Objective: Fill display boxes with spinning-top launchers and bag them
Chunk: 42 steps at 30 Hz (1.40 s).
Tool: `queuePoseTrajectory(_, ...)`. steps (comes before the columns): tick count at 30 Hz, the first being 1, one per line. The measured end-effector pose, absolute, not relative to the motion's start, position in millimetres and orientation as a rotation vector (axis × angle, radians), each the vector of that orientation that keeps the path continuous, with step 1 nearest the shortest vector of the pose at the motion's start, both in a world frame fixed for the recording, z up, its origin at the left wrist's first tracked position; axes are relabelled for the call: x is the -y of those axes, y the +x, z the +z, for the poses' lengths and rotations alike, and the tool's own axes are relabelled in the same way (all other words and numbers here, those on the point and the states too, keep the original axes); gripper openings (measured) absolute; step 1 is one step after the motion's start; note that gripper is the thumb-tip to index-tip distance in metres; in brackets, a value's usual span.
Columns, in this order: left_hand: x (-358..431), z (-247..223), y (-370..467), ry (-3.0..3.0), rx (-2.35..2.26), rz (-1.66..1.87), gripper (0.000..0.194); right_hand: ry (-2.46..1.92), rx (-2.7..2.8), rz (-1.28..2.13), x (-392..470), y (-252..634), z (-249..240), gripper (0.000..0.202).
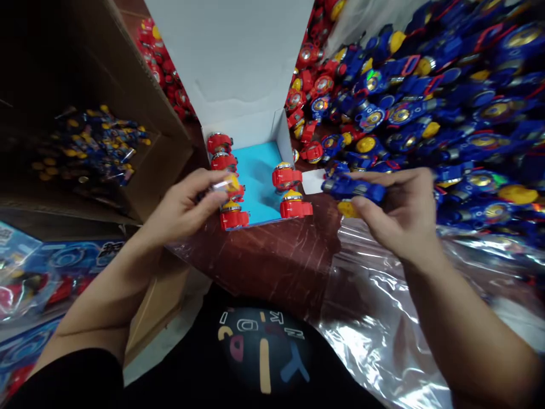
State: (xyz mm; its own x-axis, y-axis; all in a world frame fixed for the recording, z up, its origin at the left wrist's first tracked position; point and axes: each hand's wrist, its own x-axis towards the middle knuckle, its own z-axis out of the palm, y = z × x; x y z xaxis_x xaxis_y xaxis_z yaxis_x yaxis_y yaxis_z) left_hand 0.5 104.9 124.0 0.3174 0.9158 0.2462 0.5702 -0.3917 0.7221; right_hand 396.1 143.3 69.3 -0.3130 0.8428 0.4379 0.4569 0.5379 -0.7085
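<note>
Blue toy [340,186] in right grip [402,207] (leftward overhang)

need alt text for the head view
A person's left hand holds a small yellow piece, the right hand a blue toy, near an open white box with red toys along its sides. More blue toys lie at right.

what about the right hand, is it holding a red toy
No, the right hand holds a mostly blue toy.
</note>
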Motion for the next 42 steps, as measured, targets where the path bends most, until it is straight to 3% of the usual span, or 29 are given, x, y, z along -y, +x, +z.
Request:
queuePoseTrajectory(4, -94, 136, 38, 1.911, -0.956, 0.759, 0.032, -0.676, 1.851, 0.888, -124, 343, 122, 0.032)
queuePoseTrajectory(9, -96, 134, 47, 1.787, -0.854, 0.785, 0.029, -0.564, 1.934, 0.734, -126, 314, 130, 0.033)
queuePoseTrajectory(15, -91, 118, 54, 2.268, -0.894, 1.096, 0.03, -0.765, 1.777, 0.542, -117, 295, 128, 0.017)
queuePoseTrajectory(18, -94, 99, 53, 2.559, -0.994, 1.27, 0.038, -0.983, 1.789, 0.614, -115, 292, 126, 0.013)
queuePoseTrajectory(20, -96, 92, 48, 2.565, -1.032, 1.269, 0.039, -0.999, 1.869, 0.78, -121, 298, 126, 0.026)
queuePoseTrajectory(22, -99, 95, 40, 2.404, -1.031, 1.175, 0.034, -0.827, 2.034, 0.889, -131, 311, 128, 0.066)
queuePoseTrajectory(24, -102, 103, 31, 2.158, -1.015, 1.05, 0.03, -0.603, 2.245, 0.714, -143, 326, 132, 0.103)
queuePoseTrajectory(25, -102, 108, 28, 2.026, -1.006, 0.991, 0.03, -0.518, 2.331, 0.549, -148, 334, 134, 0.11)
queuePoseTrajectory(29, -102, 121, 21, 1.689, -0.938, 0.811, 0.035, -0.473, 2.461, 0.134, -157, 349, 143, 0.097)
queuePoseTrajectory(36, -103, 106, 17, 2.192, -1.012, 1.071, 0.027, -0.785, 2.438, 0.146, -154, 330, 158, 0.073)
queuePoseTrajectory(42, -106, 107, 15, 2.322, -0.89, 1.096, 0.038, -0.656, 2.435, 0.377, -163, 318, 155, 0.093)
